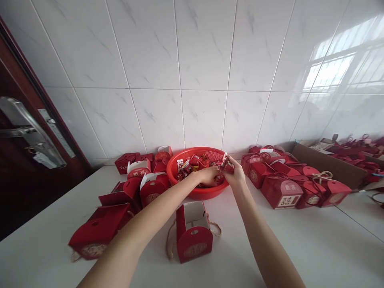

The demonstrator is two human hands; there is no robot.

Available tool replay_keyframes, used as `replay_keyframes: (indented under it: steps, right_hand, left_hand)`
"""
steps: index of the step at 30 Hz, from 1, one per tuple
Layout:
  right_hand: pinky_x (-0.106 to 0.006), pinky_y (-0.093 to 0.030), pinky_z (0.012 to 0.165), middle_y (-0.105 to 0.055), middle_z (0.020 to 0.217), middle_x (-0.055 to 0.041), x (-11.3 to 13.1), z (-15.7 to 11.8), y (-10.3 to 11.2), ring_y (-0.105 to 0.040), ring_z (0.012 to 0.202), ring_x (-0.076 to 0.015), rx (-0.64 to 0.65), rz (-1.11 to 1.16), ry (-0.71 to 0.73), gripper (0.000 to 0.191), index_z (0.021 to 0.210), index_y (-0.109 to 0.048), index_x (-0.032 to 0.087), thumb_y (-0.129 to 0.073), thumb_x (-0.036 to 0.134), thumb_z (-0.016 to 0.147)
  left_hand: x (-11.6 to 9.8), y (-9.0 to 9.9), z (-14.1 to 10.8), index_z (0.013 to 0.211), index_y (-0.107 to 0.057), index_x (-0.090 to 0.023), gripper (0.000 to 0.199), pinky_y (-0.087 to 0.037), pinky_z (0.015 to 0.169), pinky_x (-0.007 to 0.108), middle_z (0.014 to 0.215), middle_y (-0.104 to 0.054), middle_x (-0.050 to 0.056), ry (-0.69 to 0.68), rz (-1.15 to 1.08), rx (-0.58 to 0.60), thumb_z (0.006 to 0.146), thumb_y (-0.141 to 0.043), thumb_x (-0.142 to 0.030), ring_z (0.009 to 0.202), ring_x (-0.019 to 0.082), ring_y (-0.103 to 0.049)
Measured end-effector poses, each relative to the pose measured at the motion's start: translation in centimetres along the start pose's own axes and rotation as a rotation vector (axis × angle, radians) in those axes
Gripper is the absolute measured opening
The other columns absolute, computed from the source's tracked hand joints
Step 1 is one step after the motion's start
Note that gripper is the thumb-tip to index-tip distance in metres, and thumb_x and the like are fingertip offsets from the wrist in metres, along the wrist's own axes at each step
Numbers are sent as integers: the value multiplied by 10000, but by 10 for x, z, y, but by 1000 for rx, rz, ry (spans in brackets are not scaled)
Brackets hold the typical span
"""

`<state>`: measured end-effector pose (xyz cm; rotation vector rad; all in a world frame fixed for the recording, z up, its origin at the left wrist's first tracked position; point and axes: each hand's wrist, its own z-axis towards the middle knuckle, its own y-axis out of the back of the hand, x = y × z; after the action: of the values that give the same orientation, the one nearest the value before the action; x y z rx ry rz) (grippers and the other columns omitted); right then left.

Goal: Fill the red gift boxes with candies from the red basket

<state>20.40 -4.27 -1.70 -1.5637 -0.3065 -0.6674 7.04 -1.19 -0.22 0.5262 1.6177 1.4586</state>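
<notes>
A round red plastic basket (207,195) holds many small wrapped candies (195,161), mostly in red wrappers. My left hand (210,177) is down inside it, with curled fingers among the candies; what they hold is hidden. At the basket's right rim my right hand (236,173) is closed around red and white wrapped candies (227,161). Nearer to me, between my forearms, stands a red gift box (194,240) with its top open, a pale inside and a twisted cord handle lying at its sides.
On the left of the white table (240,248) stand several open red boxes (100,230). Several closed red boxes (282,192) are grouped on the right, beside a cardboard carton (330,166) with red items near it. Behind is a tiled wall (204,116); at far left, a door (18,172).
</notes>
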Motion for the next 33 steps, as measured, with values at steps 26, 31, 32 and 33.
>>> replay_keyframes:
  steps: [26, 31, 32, 33]
  right_hand:
    - [-219, -601, 626, -742, 693, 21, -1, -3, -3, -716, 668, -134, -48, 44, 5, 134, 768, -672, 200, -730, 96, 708]
    - [-239, -606, 599, -748, 693, 15, -1, -7, -7, -710, 644, -142, -71, 58, -2, 133, 773, -677, 199, -704, 82, 713]
    - [-242, -606, 595, -748, 691, 14, -1, -7, -8, -709, 642, -143, -72, 60, -5, 129, 770, -677, 197, -702, 84, 715]
    - [-239, -604, 595, -747, 689, 13, -1, -8, -8, -708, 639, -141, -73, 63, -7, 123, 766, -677, 195, -700, 85, 716]
  left_hand:
    - [47, 24, -41, 545, -615, -192, 573, -473, 652, 327, 615, -671, 124, 677, 145, -276, 847, -492, -663, 813, 333, -700]
    - [51, 23, -42, 735, -712, -178, 373, -500, 740, 348, 825, -723, 138, 693, 175, -331, 906, -500, -433, 916, 318, -685]
    - [50, 23, -43, 830, -729, -179, 282, -501, 780, 352, 919, -726, 141, 676, 186, -351, 898, -522, -358, 976, 315, -670]
    - [48, 24, -43, 930, -732, -183, 224, -498, 823, 354, 1012, -716, 141, 647, 195, -367, 882, -539, -286, 1037, 309, -649]
